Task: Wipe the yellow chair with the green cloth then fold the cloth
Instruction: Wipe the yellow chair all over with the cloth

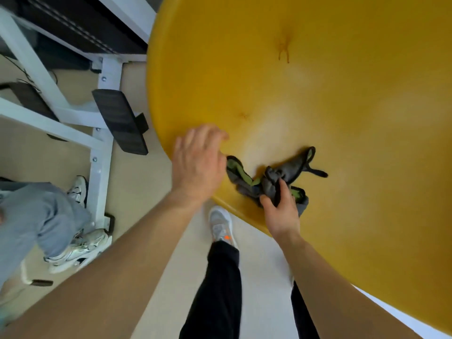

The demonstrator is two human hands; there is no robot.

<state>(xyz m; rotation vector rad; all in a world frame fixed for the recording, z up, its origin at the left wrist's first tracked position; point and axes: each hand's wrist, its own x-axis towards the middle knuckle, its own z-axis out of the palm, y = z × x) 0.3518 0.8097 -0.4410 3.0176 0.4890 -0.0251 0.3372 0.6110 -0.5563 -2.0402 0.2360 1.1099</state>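
Note:
The yellow chair (318,94) fills the upper right, its broad smooth seat facing me. A crumpled grey and green cloth (247,177) lies on the seat near its front edge. My right hand (281,209) pinches the middle of the cloth between thumb and fingers. Over the seat's left edge is my left hand (198,162), back up and fingers relaxed, just left of the cloth's end; whether it touches the cloth is unclear.
A white metal frame (97,148) with black pedals (119,121) stands left of the chair. Another person's grey trousers (36,216) and white shoes (78,250) are at the lower left. My own legs and grey shoe (220,223) stand below the seat edge.

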